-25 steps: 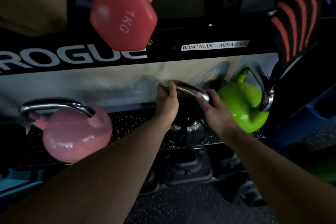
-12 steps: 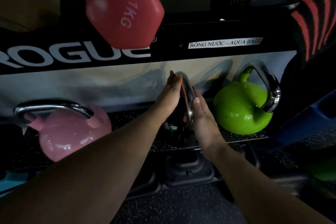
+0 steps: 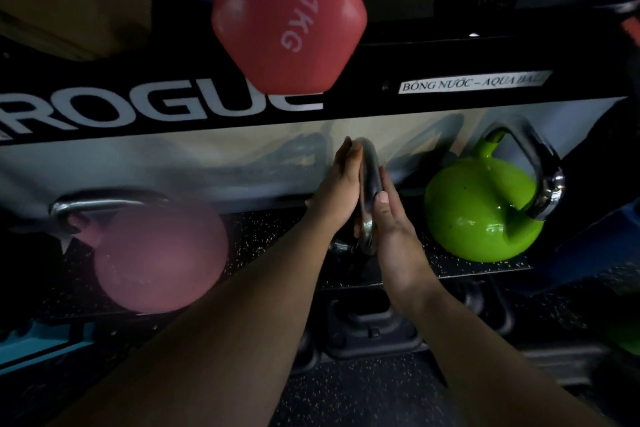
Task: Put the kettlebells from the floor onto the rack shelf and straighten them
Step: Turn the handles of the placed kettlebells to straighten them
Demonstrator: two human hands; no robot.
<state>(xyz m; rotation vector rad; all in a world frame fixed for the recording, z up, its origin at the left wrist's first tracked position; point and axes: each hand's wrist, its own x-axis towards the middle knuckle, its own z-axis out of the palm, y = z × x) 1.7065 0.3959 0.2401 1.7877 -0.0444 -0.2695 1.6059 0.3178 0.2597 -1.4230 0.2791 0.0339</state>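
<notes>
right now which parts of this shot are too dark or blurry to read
Head view: the black kettlebell's body vanishes into shadow between the hands, only its chrome handle catching glare; the pink kettlebell is soft and blurred; the green kettlebell is sharp and bright; wide-angle distortion bends the rack rail.

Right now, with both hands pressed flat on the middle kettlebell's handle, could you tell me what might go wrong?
1. The left hand and right hand press open palms on the chrome handle with no closed grip, so it could slip.
2. The dark kettlebell sits near the shelf front edge and might roll off.
3. Turning it further could knock the green kettlebell close by.
</notes>
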